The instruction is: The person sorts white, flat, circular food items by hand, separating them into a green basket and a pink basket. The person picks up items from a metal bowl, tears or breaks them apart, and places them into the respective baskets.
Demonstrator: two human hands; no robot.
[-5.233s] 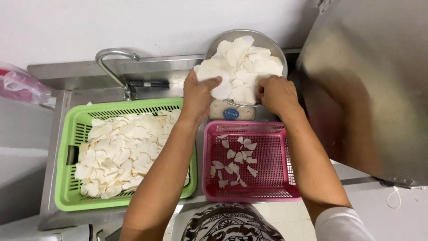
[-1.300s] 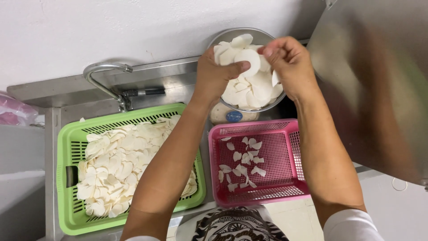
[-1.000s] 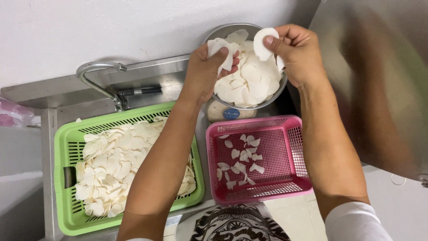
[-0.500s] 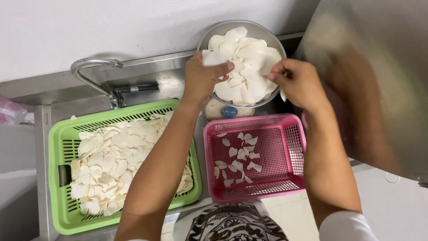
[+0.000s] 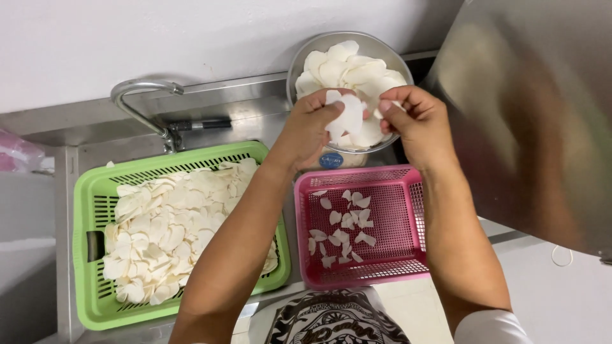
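A round metal bowl (image 5: 306, 56) heaped with thin white slices (image 5: 347, 67) stands at the back. My left hand (image 5: 306, 130) pinches one large white slice (image 5: 347, 118) over the bowl's near edge. My right hand (image 5: 414, 121) is close beside it, fingertips touching slices at the bowl's near right side. Below the hands a pink basket (image 5: 395, 255) holds several small white pieces (image 5: 341, 226). To the left a green basket (image 5: 86, 204) is packed with many white slices (image 5: 172, 223).
A steel tap (image 5: 143, 105) curves over the sink behind the green basket. A large shiny metal surface (image 5: 529, 114) fills the right side. A white wall (image 5: 159, 38) runs along the back. A patterned garment (image 5: 335, 318) shows at the bottom edge.
Both hands have come together over the bowl's near edge. The left hand now holds a single large slice between the two hands; the right hand has moved in from the bowl's right rim.
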